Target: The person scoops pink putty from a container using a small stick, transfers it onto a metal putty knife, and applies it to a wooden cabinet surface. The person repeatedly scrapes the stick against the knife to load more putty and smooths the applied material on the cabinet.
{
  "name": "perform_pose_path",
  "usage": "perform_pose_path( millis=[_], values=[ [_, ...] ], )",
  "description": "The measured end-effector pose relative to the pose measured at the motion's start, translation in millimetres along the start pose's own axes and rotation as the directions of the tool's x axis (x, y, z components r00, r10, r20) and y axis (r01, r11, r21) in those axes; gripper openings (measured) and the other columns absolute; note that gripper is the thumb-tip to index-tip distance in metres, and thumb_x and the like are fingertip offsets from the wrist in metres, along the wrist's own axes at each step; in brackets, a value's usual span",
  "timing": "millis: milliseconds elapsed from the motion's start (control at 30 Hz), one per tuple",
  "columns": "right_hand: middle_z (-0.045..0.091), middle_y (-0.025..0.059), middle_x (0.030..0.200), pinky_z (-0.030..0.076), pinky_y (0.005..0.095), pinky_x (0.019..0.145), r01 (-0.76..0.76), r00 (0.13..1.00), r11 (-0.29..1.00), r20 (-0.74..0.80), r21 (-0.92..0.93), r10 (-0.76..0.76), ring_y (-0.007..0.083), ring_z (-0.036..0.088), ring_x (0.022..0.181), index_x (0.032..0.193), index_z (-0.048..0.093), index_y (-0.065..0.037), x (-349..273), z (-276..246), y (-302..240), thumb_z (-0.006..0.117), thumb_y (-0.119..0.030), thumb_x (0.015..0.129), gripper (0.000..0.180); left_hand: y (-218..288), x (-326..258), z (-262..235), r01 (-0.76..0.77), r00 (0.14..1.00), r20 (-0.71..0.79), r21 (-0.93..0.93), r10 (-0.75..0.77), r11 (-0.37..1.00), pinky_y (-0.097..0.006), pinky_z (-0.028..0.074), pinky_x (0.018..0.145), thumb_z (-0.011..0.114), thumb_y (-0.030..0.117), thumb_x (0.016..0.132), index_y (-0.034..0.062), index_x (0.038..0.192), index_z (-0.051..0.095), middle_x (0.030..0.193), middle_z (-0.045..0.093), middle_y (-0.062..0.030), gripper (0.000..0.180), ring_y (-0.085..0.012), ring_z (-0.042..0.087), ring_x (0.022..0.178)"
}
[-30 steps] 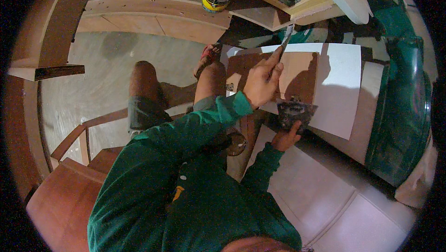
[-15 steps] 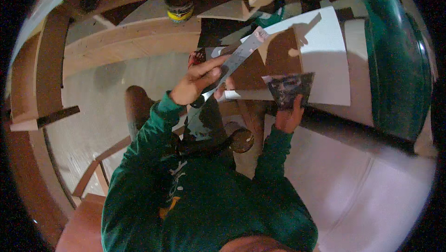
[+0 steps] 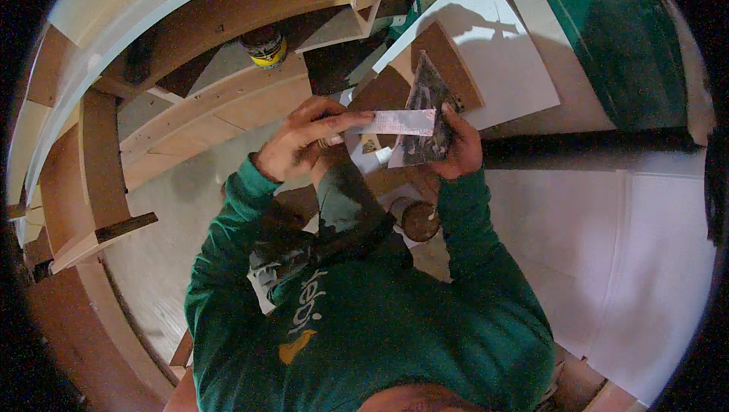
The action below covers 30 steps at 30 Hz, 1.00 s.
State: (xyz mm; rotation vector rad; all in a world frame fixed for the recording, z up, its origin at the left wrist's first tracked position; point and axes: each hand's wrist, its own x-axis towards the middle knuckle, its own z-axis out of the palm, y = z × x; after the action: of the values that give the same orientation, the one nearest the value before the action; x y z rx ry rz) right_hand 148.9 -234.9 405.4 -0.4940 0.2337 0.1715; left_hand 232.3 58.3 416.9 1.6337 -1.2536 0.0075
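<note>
My left hand (image 3: pixel 304 142) grips a putty knife, and its pale flat blade (image 3: pixel 401 122) points right. The blade's tip lies across a dark, smeared flat palette (image 3: pixel 427 108) that my right hand (image 3: pixel 459 150) holds up by its lower edge. Both hands are close together in front of my chest, above my green sleeves. Just below them sits a small round tin (image 3: pixel 420 219) with brownish filler in it. Beyond the hands a brown wooden patch (image 3: pixel 453 63) lies against a white sheet (image 3: pixel 505 63).
Curved wooden frames (image 3: pixel 190 119) and a plank (image 3: pixel 102 154) ring the left side. A can with a yellow label (image 3: pixel 266 47) stands on the upper frame. White panels (image 3: pixel 645 260) spread to the right, and a large green body (image 3: pixel 607 40) is at the upper right.
My left hand drew the knife back from the white sheet toward my chest and laid the blade across the palette. My right hand lifted the palette higher.
</note>
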Motion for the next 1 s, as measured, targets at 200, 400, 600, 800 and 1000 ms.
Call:
perform_pose_path(
  millis=[200, 400, 600, 800, 1000],
  values=[
    [0.071, 0.0142, 0.122, 0.060, 0.0466, 0.093, -0.062, 0.997, 0.995, 0.051, -0.072, 0.065, 0.0285, 0.072, 0.104, 0.132, 0.059, 0.000, -12.1, 15.4, -3.4, 0.063, -0.020, 0.100, 0.039, 12.9, -7.8, -24.7, -0.042, 0.993, 0.119, 0.138, 0.025, 0.990, -0.049, 0.049, 0.091, 0.057, -0.007, 0.081, 0.0215, 0.136, 0.053, 0.133, 0.066, -0.0193, 0.063, -0.0411, 0.058, 0.106],
    [0.071, 0.0139, 0.122, 0.059, 0.0452, 0.094, -0.055, 0.994, 0.982, 0.080, -0.183, 0.070, 0.0280, 0.072, 0.105, 0.133, 0.058, 0.001, -17.4, 20.9, -6.7, 0.063, -0.021, 0.099, 0.041, 40.3, -12.2, -45.0, 0.032, 0.993, 0.097, 0.318, -0.066, 0.947, -0.046, 0.050, 0.087, 0.057, -0.010, 0.072, 0.0169, 0.134, 0.068, 0.108, 0.061, -0.0141, 0.069, -0.0358, 0.059, 0.096],
    [0.068, 0.0168, 0.126, 0.056, 0.0484, 0.100, -0.004, 0.987, 0.988, 0.157, -0.154, 0.029, 0.0311, 0.069, 0.112, 0.135, 0.056, 0.002, -24.2, 22.7, -19.9, 0.059, -0.021, 0.100, 0.042, 61.2, -19.1, -71.7, 0.060, 0.976, 0.148, 0.524, -0.160, 0.849, -0.039, 0.052, 0.080, 0.060, -0.008, 0.071, 0.0158, 0.137, 0.067, 0.107, 0.062, -0.0147, 0.070, -0.0295, 0.060, 0.096],
    [0.069, 0.0150, 0.126, 0.057, 0.0454, 0.098, 0.006, 0.975, 0.974, 0.216, -0.225, 0.044, 0.0290, 0.070, 0.110, 0.136, 0.055, 0.002, -22.4, 30.5, -28.8, 0.064, -0.019, 0.096, 0.045, 65.9, -28.6, -64.0, 0.266, 0.964, 0.023, -0.173, -0.266, 0.948, -0.034, 0.054, 0.068, 0.057, 0.007, 0.100, 0.0031, 0.132, 0.063, 0.096, 0.065, -0.0120, 0.033, -0.0229, 0.066, 0.081],
    [0.069, 0.0200, 0.121, 0.059, 0.0472, 0.094, -0.026, 0.983, 0.956, 0.165, -0.293, 0.078, 0.0324, 0.071, 0.105, 0.135, 0.054, 0.004, -26.3, 31.4, -16.2, 0.060, -0.021, 0.098, 0.045, 50.8, -4.9, -17.7, 0.471, 0.872, 0.141, -0.500, -0.469, 0.727, -0.029, 0.052, 0.057, 0.056, 0.022, 0.107, 0.0016, 0.121, 0.065, 0.086, 0.065, -0.0047, 0.027, -0.0118, 0.064, 0.068]
  ],
)
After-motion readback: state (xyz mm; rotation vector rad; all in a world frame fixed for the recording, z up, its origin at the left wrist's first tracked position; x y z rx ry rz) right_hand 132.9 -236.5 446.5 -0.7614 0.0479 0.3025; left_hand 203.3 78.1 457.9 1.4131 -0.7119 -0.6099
